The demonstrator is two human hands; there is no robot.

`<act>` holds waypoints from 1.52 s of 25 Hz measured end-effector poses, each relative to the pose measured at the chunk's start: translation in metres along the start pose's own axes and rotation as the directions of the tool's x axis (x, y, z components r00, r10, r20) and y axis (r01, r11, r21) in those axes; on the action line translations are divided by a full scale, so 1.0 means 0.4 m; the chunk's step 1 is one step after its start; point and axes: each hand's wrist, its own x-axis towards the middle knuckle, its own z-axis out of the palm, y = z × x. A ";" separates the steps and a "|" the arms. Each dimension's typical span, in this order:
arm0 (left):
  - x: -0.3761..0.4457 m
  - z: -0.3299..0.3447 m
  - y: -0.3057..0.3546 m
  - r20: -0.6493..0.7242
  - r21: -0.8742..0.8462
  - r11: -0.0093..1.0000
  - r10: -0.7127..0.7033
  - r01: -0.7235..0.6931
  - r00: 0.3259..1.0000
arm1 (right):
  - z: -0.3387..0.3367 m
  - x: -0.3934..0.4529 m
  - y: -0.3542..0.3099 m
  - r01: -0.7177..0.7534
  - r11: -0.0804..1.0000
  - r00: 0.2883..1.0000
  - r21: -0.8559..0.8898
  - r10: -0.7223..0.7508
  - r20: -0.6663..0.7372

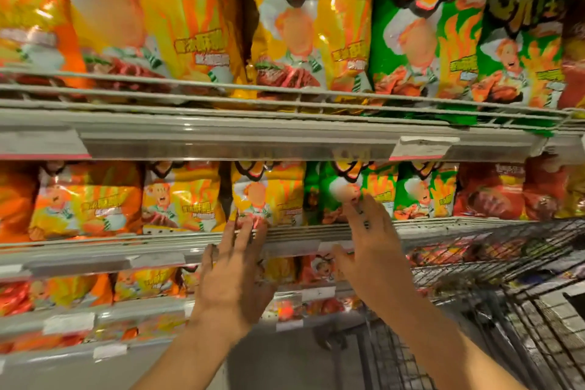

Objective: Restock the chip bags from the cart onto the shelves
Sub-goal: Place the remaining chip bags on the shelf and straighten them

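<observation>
Chip bags filled every level of the shelves, and the middle shelf [177, 248] was where both hands were at. Left hand [229, 275] had its fingers straight and spread, tips touching the bottom of a yellow bag [269, 196] standing just behind that shelf's front rail, not gripping anything. Right hand [368, 240] was open too, fingers stretched up against a green bag [348, 190] standing right next to the yellow one, thumb sticking out below the rail. More green bags and some red ones sat further right on the same shelf, orange and yellow ones to the left. Above it, bigger yellow and green bags stood in a row. Cart [506, 263] was parked just right of the shelf, wire basket with some bags inside, kinda blurry though.
</observation>
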 end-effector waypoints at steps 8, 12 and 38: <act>-0.047 -0.001 -0.138 -0.343 -0.071 0.996 0.027 -0.055 0.939 | 0.070 0.034 -0.304 0.361 0.913 0.928 0.189 -0.332 -0.169; -0.077 0.016 -0.252 -0.310 -0.061 0.998 -0.004 -0.015 0.951 | 0.088 0.094 -0.435 0.310 0.899 0.949 0.309 -0.275 -0.154; -0.165 -0.098 -0.656 -0.237 -0.027 1.000 0.007 -0.014 0.971 | 0.120 0.189 -0.599 -0.102 0.990 0.980 0.097 0.116 -0.160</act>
